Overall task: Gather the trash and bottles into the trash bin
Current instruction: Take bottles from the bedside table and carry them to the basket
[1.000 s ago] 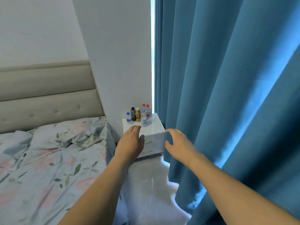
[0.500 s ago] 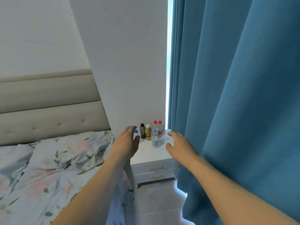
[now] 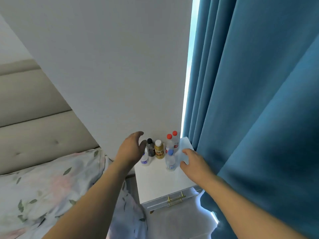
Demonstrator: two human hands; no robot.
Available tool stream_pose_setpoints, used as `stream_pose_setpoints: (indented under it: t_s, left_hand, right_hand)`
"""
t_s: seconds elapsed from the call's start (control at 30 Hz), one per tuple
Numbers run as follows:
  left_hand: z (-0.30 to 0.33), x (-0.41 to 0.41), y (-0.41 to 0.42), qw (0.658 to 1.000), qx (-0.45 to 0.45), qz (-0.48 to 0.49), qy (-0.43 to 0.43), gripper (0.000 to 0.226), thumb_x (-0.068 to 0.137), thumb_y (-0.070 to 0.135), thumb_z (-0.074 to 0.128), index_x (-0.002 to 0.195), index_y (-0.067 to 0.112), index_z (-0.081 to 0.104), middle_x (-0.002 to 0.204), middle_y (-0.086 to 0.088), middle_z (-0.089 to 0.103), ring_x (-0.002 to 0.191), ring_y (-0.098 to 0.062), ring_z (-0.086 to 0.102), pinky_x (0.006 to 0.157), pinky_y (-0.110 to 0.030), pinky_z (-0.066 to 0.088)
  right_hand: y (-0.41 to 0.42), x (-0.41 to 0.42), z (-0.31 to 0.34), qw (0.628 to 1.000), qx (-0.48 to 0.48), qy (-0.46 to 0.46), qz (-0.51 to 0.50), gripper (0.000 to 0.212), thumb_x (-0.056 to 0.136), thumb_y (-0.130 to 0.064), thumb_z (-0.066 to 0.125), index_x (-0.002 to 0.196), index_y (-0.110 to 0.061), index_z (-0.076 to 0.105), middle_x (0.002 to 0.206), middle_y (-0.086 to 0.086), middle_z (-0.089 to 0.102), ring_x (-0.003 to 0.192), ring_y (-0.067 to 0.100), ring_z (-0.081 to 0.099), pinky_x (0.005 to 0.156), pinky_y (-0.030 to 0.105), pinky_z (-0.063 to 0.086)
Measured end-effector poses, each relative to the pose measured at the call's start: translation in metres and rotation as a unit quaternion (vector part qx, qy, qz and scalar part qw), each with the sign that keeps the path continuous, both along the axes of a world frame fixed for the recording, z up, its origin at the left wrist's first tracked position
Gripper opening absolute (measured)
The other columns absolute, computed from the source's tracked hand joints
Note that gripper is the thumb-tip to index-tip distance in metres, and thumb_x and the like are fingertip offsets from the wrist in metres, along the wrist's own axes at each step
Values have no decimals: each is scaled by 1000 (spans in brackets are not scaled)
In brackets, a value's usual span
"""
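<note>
Several bottles stand at the back of a white nightstand (image 3: 155,183): a small clear bottle with a blue label (image 3: 144,159), a dark bottle with a black cap (image 3: 150,149), a yellow bottle with a white cap (image 3: 159,150), two red-capped clear bottles (image 3: 170,144) and a blue-capped clear bottle (image 3: 170,161) in front. My left hand (image 3: 131,149) hovers open just left of the dark bottle, partly hiding the small one. My right hand (image 3: 194,163) is open just right of the blue-capped bottle. Neither hand holds anything. No trash bin is in view.
A bed with a floral cover (image 3: 51,187) and a padded beige headboard (image 3: 34,118) lies left of the nightstand. A white wall (image 3: 112,66) rises behind the bottles. Blue curtains (image 3: 250,118) hang close on the right, touching the nightstand's edge. Grey floor (image 3: 172,225) shows below.
The view has closed in on the nightstand. Both hands have reached forward to either side of the bottles, still holding nothing.
</note>
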State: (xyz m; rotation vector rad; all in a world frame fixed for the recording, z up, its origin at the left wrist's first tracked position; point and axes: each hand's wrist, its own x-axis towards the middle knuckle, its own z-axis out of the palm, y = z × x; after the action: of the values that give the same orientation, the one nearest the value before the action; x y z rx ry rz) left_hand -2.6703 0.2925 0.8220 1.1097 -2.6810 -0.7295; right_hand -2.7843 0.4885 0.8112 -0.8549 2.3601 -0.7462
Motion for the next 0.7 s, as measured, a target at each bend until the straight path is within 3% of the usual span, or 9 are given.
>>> stream_pose_setpoints:
  t_s: [0.17,0.4,0.53,0.7]
  left_hand:
    - [-81,-88,-61,996,57,-55,-48,44,97,27,50,140,17,47,139,-4,53,121,-22,53,97,-33,43]
    - [-212,-190,-109,981,51,-158,-103,56,93,35,58,144,23,40,147,1,46,129,-24,47,107,-38,40]
    - [-255,-214,-118,977,50,-183,-98,60,92,44,57,145,27,36,143,2,51,122,-25,51,101,-41,44]
    - [-273,-223,-120,974,17,-207,-94,45,95,40,52,137,26,46,131,4,59,109,-21,52,91,-36,46]
  right_hand:
    - [-59,-48,-83,998,53,-29,-11,40,96,-23,51,135,-19,43,137,1,49,120,20,51,96,26,40]
    - [-110,-82,-204,997,53,-32,-39,53,92,-39,58,138,-25,35,138,-4,41,124,17,45,96,24,41]
    - [-122,-86,-239,999,5,-10,-42,51,90,-42,60,135,-28,40,133,-8,43,122,13,44,96,22,41]
    - [-125,-90,-264,999,0,20,-28,45,91,-41,58,133,-31,46,128,-8,46,118,12,45,92,22,44]
